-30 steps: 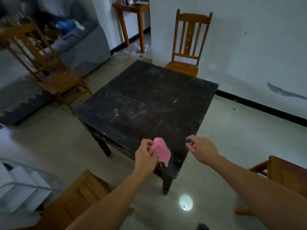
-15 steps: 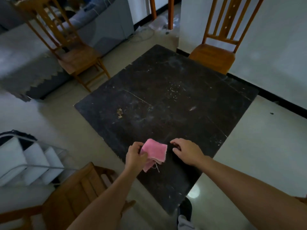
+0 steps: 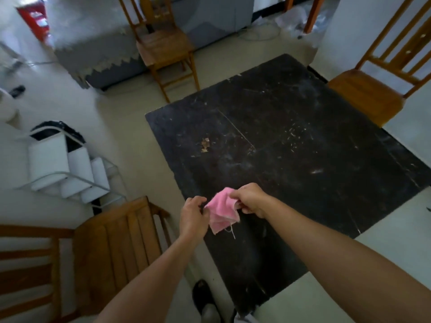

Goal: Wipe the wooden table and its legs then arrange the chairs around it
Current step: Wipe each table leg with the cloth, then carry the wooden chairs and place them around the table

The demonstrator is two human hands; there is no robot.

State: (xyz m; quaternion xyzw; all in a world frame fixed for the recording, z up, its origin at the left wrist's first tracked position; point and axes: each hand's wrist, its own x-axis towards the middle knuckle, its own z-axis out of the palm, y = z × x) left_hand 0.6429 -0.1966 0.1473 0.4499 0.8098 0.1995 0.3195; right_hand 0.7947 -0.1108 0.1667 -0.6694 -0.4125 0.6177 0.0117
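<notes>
The pink cloth (image 3: 222,212) hangs in the air above the near-left part of the dark wooden table (image 3: 303,136), stretched between both hands. The left hand (image 3: 192,216) pinches its left edge with curled fingers. The right hand (image 3: 250,200) grips its upper right corner in a closed fist. The cloth's long side runs across from one hand to the other, and the rest droops in folds with a loose thread dangling from the lower edge.

The table sits diamond-wise to the person, one corner pointing back at their feet. Its top looks about square, so I cannot name a long axis. It is scuffed and dusty, with pale flecks and a tan chipped patch (image 3: 205,144) left of centre.

I count one cloth, one table and three wooden chairs. The near chair (image 3: 112,248) stands just beside the table's near-left edge, its slatted back towards the person (a tight squeeze on that side). The far right chair (image 3: 366,94) has its seat against the table's far corner by the white wall. The far left chair (image 3: 163,45) stands apart from the table, in front of a grey cabinet (image 3: 210,17) draped with a scallop-edged cover.

To the left on the pale floor sits a white tiered rack (image 3: 49,157). A dark shoe (image 3: 205,297) shows below the arms.
</notes>
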